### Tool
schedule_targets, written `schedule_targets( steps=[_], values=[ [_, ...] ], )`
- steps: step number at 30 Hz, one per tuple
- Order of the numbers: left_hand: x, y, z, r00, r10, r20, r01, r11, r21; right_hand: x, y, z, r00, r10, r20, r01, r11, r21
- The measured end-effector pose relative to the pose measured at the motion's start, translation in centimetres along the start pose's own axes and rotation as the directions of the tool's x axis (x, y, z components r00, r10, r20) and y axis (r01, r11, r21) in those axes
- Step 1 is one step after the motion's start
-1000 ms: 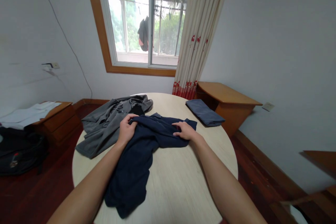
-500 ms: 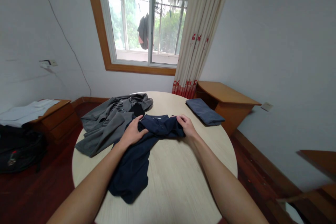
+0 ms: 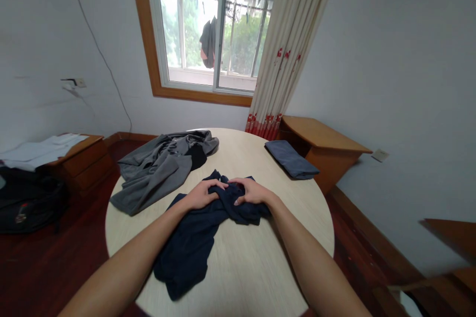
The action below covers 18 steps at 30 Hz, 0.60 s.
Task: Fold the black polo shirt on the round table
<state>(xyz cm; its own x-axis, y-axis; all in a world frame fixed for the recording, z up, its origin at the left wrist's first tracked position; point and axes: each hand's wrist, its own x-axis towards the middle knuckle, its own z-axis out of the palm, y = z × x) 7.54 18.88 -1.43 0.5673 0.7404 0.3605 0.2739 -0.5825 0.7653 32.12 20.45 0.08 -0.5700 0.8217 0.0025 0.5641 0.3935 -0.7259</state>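
A crumpled navy garment (image 3: 193,242) lies on the round pale table (image 3: 256,262), one long part stretching toward the near edge. My left hand (image 3: 203,194) grips its bunched upper part, thumb and fingers closed around a fold. Close beside it, my right hand (image 3: 251,192) pinches the same bunched cloth from the right, fingers curled over it. Which part of the garment is gathered there I cannot make out. Beyond my left hand rests a rumpled grey garment (image 3: 156,173) with a black patch of cloth. A folded dark blue-grey cloth (image 3: 291,159) lies flat at the right.
A wooden desk (image 3: 327,136) stands behind the table at the right, by a patterned curtain (image 3: 288,54). On the left are a wooden drawer cabinet (image 3: 87,163) with papers (image 3: 46,151) and a black backpack (image 3: 31,203) on the floor.
My hands have come closer together and nearer to me, bunching the navy garment's upper part between them. It has pulled away from the grey garment.
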Motion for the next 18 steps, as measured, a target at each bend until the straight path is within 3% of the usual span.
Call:
schedule_targets(
  steps=[2,3,4,6,8,10,12,13,15,17,18],
  values=[
    [-0.1,0.1,-0.3,0.994,0.046,-0.096,-0.032,0.990,0.138,0.1,0.1,-0.5,0.993,-0.011,-0.120,0.014,1.000,0.024],
    [-0.1,0.1,-0.4,0.988,0.067,-0.141,-0.034,0.975,0.220,0.1,0.2,-0.9,0.969,-0.018,-0.247,0.029,0.999,0.040],
    [-0.1,0.2,-0.5,0.981,0.079,-0.176,-0.024,0.955,0.296,0.0,0.5,-1.4,0.915,-0.016,-0.403,0.045,0.997,0.063],
    [-0.2,0.2,-0.4,0.980,0.059,-0.192,0.022,0.918,0.396,-0.1,1.2,-2.7,0.716,0.036,-0.697,0.099,0.983,0.153],
    [-0.2,0.4,0.1,0.992,-0.004,-0.130,0.060,0.900,0.431,-0.4,2.2,-4.0,0.468,0.134,-0.874,0.210,0.943,0.258],
    [-0.4,0.8,0.7,0.994,-0.100,-0.044,0.109,0.882,0.458,-0.7,3.2,-5.3,0.263,0.229,-0.937,0.336,0.889,0.311],
    [-0.4,1.4,1.0,0.979,-0.203,0.003,0.175,0.851,0.495,-1.1,4.1,-6.4,0.133,0.278,-0.951,0.418,0.855,0.308],
    [-0.4,1.7,0.9,0.971,-0.239,0.002,0.205,0.838,0.506,-1.3,4.4,-6.9,0.095,0.291,-0.952,0.441,0.845,0.302],
    [-0.3,2.1,0.4,0.969,-0.241,-0.051,0.237,0.855,0.462,-1.7,4.6,-7.4,0.073,0.319,-0.945,0.465,0.827,0.315],
    [0.0,2.3,-0.5,0.964,-0.176,-0.200,0.236,0.911,0.339,-1.8,4.0,-7.2,0.123,0.347,-0.930,0.465,0.807,0.363],
    [0.1,2.3,-0.8,0.944,-0.132,-0.301,0.217,0.938,0.269,-1.7,3.3,-6.7,0.188,0.347,-0.919,0.453,0.799,0.395]
  ],
)
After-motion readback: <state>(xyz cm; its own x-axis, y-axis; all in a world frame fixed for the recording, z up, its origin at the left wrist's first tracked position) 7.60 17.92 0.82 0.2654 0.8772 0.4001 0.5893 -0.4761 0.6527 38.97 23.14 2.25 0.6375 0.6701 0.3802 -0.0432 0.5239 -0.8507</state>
